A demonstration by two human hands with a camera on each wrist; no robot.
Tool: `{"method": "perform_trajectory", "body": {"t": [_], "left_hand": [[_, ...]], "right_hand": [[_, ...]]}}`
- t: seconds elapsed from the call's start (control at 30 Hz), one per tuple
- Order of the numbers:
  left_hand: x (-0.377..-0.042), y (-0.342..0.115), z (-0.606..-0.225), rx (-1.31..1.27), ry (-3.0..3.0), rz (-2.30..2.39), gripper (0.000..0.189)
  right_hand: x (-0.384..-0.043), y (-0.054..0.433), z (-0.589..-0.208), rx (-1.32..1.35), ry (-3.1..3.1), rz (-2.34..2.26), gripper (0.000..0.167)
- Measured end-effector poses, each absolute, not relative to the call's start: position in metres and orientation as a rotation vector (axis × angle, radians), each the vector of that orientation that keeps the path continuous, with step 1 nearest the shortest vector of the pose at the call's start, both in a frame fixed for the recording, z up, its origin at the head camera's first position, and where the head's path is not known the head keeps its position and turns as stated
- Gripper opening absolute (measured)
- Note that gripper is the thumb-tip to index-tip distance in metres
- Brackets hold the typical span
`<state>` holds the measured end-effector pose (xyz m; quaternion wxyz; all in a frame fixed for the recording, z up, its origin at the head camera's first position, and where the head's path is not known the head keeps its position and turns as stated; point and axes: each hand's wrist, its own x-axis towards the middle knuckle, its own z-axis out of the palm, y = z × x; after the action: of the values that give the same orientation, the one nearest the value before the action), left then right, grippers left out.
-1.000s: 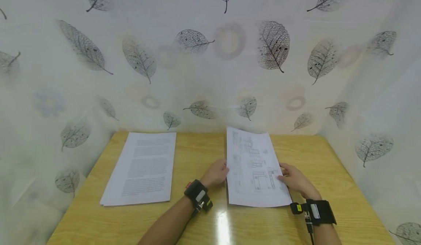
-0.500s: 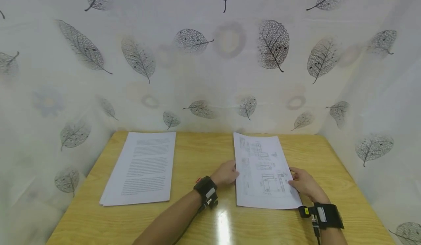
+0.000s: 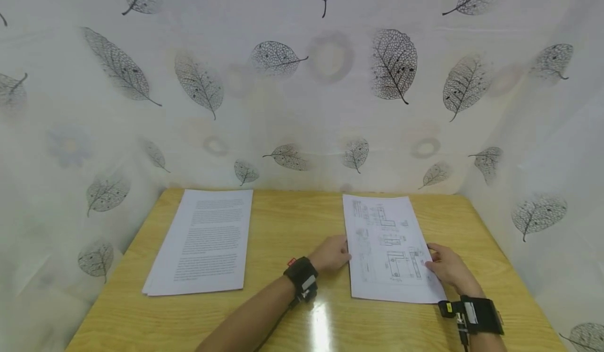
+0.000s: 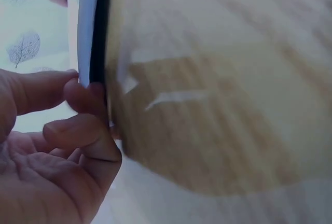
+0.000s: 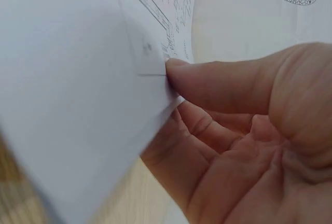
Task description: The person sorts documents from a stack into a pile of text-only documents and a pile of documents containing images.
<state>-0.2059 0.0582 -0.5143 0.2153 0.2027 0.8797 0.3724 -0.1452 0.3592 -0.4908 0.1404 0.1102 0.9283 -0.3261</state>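
A paper sheet with printed technical drawings (image 3: 389, 249) lies between my hands at the right of the table in the head view. At its left edge, my left hand (image 3: 332, 253) pinches the paper; the left wrist view shows the thumb and fingertips on the thin edge. My right hand (image 3: 450, 268) grips the opposite edge, its thumb on top and its fingers underneath in the right wrist view. Whether this is one sheet or a thin stack is hard to tell. The sheet seems close to the tabletop.
On the left of the wooden table (image 3: 288, 215) lies a stack of text-printed paper (image 3: 207, 242), its sheets slightly fanned at the left edge. A pale cloth with leaf prints (image 3: 306, 105) hangs behind the table and along both sides. Each wrist wears a black strapped camera.
Both hands have moved right and slightly nearer, carrying the drawing sheet with them. Its raised far edge has come down. The text stack on the left has stayed put.
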Motion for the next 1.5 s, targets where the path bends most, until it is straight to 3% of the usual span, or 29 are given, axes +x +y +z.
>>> {"method": "perform_trajectory", "body": {"t": [0.27, 0.5, 0.63, 0.83, 1.0, 1.2, 1.5], "left_hand": [[-0.205, 0.055, -0.518, 0.578, 2.464, 0.988, 0.006], [-0.2, 0.053, -0.515, 0.652, 2.487, 0.986, 0.014], [-0.199, 0.05, -0.513, 0.678, 2.484, 1.007, 0.013], [-0.201, 0.031, -0.512, 0.709, 2.48, 1.024, 0.018], [-0.202, 0.012, -0.507, 0.722, 2.487, 1.058, 0.03], [-0.199, -0.007, -0.504, 0.679, 2.547, 1.02, 0.024], [-0.194, -0.033, -0.496, 0.575, 2.662, 1.067, 0.038]], "right_hand": [[-0.147, 0.355, -0.49, 0.306, 2.688, -0.938, 0.046], [-0.147, 0.354, -0.486, 0.3, 2.698, -0.904, 0.046], [-0.148, 0.352, -0.484, 0.315, 2.718, -0.855, 0.037], [-0.148, 0.338, -0.474, 0.276, 2.779, -0.813, 0.052], [-0.153, 0.311, -0.468, 0.143, 2.847, -0.803, 0.056], [-0.166, 0.264, -0.472, -0.014, 2.886, -0.864, 0.042], [-0.182, 0.181, -0.48, -0.272, 2.812, -1.081, 0.029]]}}
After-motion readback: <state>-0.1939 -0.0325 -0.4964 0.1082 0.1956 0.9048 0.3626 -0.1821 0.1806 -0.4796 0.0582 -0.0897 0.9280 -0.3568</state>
